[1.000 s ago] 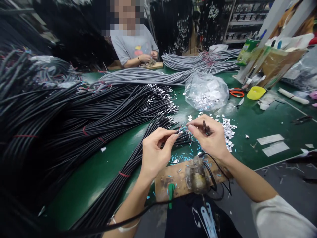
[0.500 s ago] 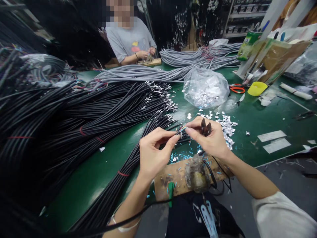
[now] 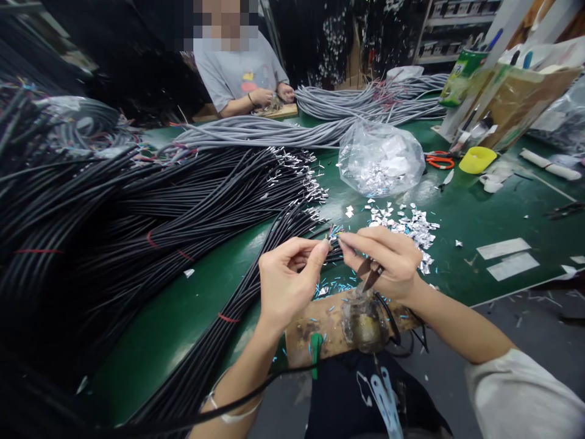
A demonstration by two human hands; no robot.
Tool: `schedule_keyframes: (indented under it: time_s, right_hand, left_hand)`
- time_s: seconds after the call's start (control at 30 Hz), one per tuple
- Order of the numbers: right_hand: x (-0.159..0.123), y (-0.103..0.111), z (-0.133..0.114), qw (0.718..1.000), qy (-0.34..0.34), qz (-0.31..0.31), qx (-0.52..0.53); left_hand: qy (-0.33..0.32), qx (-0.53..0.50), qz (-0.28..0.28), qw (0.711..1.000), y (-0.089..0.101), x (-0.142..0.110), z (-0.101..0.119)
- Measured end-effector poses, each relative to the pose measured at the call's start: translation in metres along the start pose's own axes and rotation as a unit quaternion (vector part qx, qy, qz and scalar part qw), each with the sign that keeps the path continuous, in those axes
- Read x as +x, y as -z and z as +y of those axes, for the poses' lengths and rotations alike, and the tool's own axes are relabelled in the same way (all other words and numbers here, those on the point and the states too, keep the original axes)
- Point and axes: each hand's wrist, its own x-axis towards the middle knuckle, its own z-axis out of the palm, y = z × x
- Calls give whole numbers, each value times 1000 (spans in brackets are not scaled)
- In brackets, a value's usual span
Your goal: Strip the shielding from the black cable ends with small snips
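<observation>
Between thumb and forefinger, my left hand [image 3: 290,280] pinches the end of a black cable. Thin coloured wires [image 3: 335,231] fan out of that end, red, blue and yellow among them. My right hand [image 3: 388,262] has its thumb and forefinger at the wire tips; whether they grip a wire I cannot tell. Tucked in the same hand is a pair of dark cutting pliers [image 3: 373,277], jaws pointing down toward the board, handles hidden by the palm. Below both hands lies a stained wooden board [image 3: 306,326] with a clouded, lumpy fixture [image 3: 365,320] on it.
Bundles of black cables [image 3: 219,213] cover the left side, with grey cables [image 3: 265,131] behind. A clear bag of foil scraps [image 3: 381,161] sits beyond my hands, near loose foil pieces [image 3: 418,228]. Orange-handled scissors [image 3: 439,160] lie farther right. A co-worker [image 3: 242,76] sits opposite.
The pliers in my right hand have swung from jaws up to jaws down. My right fingers shifted slightly along the fanned wires. My left hand stays nearly in place.
</observation>
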Motion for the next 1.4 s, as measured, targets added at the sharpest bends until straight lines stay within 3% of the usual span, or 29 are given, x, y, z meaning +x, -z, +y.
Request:
schedule_keyframes:
  time_s: [0.1, 0.27, 0.4, 0.5, 0.57, 0.63, 0.7, 0.77, 0.83, 0.97, 1.1, 1.23, 1.3, 1.4]
  right_hand:
    - [-1, -1, -1, 999, 23, -26, 25]
    - [17, 0, -12, 981, -167, -19, 100]
    - [21, 0, -12, 957, -246, -42, 146]
    - [15, -2, -7, 963, -230, -36, 134]
    - [11, -3, -5, 977, -181, -31, 110]
    - [9, -2, -4, 986, -131, -33, 94]
    - [11, 0, -5, 986, -131, -33, 98]
    - [15, 3, -7, 976, -178, -33, 124]
    - [18, 5, -9, 964, -209, -38, 157]
    - [22, 7, -9, 955, -208, -64, 201]
    - [24, 5, -6, 905, -300, -133, 270]
    - [23, 2, -6, 865, -367, -129, 316]
    - [21, 2, -9, 878, -362, -124, 287]
    - [17, 2, -17, 942, -270, -97, 174]
  left_hand:
    - [-7, -9, 4, 1000, 0, 0, 1]
    - [-40, -24, 18, 999, 1, 1, 4]
    - [-45, -37, 12, 998, 1, 2, 1]
    - [-4, -38, -42, 998, 2, 3, 0]
    - [32, -38, -97, 994, 4, 5, 1]
    - [42, -43, -109, 992, 6, 6, 2]
    - [19, -47, -70, 996, 7, 7, 3]
    - [-18, -40, -30, 999, 8, 6, 2]
    - [-50, -27, -20, 998, 7, 5, 1]
    - [-80, -13, -20, 997, 7, 4, 0]
    - [-124, 8, -1, 992, 8, 5, 0]
    - [-209, 76, 58, 973, 8, 4, 0]
    - [-239, 116, 75, 961, 6, 2, 0]
    - [-265, 176, 92, 944, 3, -1, 1]
